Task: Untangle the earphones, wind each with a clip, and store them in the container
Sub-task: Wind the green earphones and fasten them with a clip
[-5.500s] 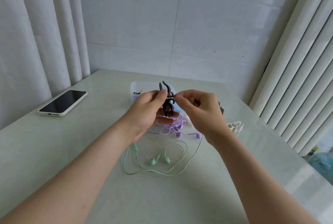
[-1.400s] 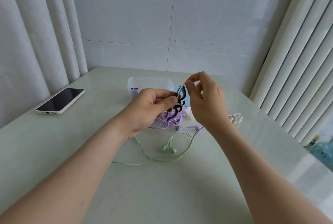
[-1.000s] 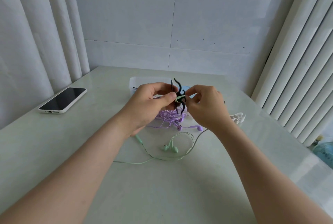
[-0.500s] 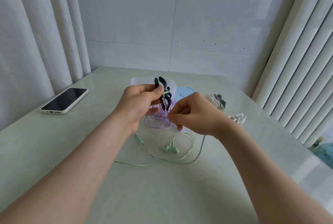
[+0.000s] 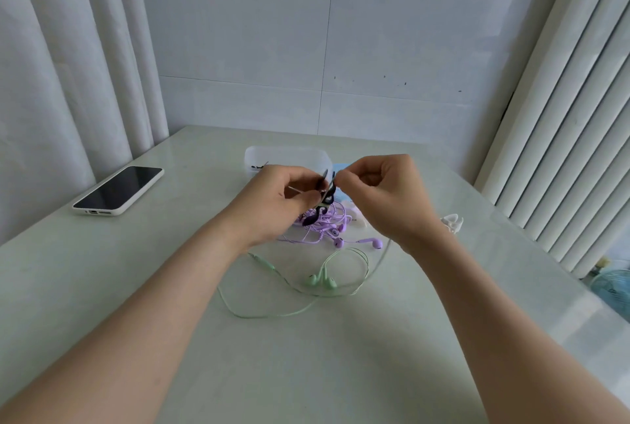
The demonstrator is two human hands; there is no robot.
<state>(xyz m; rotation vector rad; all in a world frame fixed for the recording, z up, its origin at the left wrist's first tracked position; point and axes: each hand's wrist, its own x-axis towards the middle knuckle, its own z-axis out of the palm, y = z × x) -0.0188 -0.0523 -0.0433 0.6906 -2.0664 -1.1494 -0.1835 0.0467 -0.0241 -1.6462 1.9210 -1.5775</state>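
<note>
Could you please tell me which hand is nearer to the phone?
Left. The left hand grips the black clip right of the phone, bare table between them; the right hand, pinching the cord of the green earphones, is beyond the clip, farther right.

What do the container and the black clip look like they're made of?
Container: likely frosted plastic, translucent and matte, with rounded corners. Black clip: probably soft plastic or silicone, judging by its thin curved prongs; too small to be sure.
</note>
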